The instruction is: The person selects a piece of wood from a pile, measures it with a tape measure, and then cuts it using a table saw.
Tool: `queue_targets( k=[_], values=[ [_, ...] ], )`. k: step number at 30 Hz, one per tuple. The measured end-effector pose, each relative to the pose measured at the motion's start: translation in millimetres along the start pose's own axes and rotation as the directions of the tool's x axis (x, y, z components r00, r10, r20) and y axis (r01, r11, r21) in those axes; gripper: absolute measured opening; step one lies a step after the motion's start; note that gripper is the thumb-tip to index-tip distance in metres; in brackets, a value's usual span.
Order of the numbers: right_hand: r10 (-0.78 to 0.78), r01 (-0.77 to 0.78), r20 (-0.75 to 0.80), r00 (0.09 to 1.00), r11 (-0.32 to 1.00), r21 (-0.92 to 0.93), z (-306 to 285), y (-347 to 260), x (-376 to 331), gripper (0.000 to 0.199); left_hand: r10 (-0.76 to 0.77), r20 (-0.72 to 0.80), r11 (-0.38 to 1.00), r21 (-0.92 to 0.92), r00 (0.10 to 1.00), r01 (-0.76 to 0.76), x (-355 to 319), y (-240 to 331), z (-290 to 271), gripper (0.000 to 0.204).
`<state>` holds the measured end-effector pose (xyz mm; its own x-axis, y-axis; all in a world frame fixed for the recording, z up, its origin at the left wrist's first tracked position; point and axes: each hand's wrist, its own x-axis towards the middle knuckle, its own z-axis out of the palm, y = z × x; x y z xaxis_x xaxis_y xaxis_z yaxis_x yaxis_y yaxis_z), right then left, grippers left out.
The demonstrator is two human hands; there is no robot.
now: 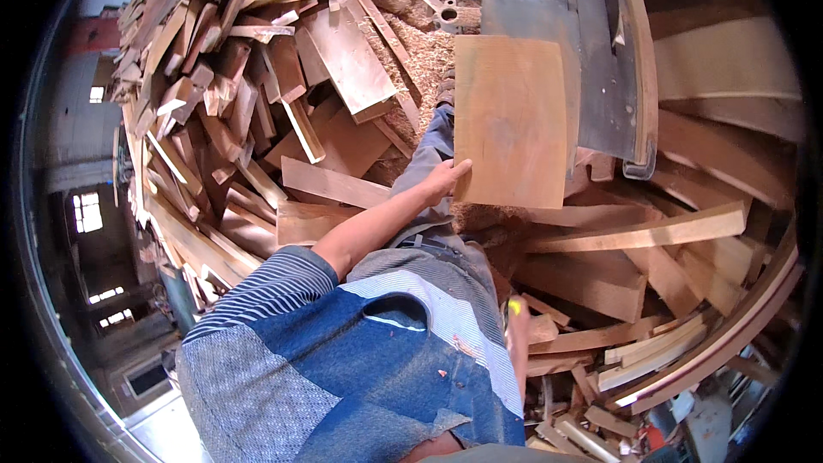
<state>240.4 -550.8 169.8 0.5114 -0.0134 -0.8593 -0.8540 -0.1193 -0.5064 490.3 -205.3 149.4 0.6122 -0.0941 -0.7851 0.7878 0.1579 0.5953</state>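
A head-worn fisheye view looks down a person's body in a woodworking shop. The torso, in a blue and grey striped shirt (pixel 360 351), fills the lower middle. The left hand (pixel 446 178) reaches forward on a bare forearm and grips the lower left edge of a flat, roughly square wooden board (pixel 513 120), with fingers curled around its rim. The board lies with its far end over the grey metal bed of a woodworking machine (pixel 549 17), just beside pale sawdust (pixel 429 51) heaped to its left. The right hand (pixel 517 330) hangs low by the hip, partly hidden behind the shirt; whether it is clenched or released cannot be told. A tall heap of offcut planks (pixel 231 94) rises on the left, and long curved wooden slats (pixel 686 231) lie stacked on the right.
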Motion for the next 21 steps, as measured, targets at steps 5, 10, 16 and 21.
queue_targets(
  k=[5, 10, 16, 21],
  values=[
    [0.201, -0.183, 0.043, 0.979, 0.947, -0.264, 3.3, -7.0, -34.8, 0.039, 0.004, -0.002, 0.999, -0.052, 1.0, -0.004, 4.2, 5.4, 8.3, 0.052],
    [0.219, -0.205, 0.008, 0.976, 0.924, -0.323, 5.5, -16.4, -40.0, 0.033, 0.057, -0.141, 0.998, 0.035, 0.988, -0.053, -10.4, 12.8, 13.7, 0.049],
    [0.233, -0.219, -0.008, 0.972, 0.902, -0.373, 2.6, -26.7, -37.2, 0.029, 0.12, -0.053, 0.991, -0.06, 0.991, -0.123, -49.2, 52.6, 21.4, 0.05],
    [0.202, -0.194, -0.012, 0.979, 0.917, -0.349, -6.2, -25.1, -32.4, 0.028, 0.083, 0.082, 0.958, -0.28, 0.993, -0.057, -52.8, 65.6, 29.3, 0.056]
  ],
)
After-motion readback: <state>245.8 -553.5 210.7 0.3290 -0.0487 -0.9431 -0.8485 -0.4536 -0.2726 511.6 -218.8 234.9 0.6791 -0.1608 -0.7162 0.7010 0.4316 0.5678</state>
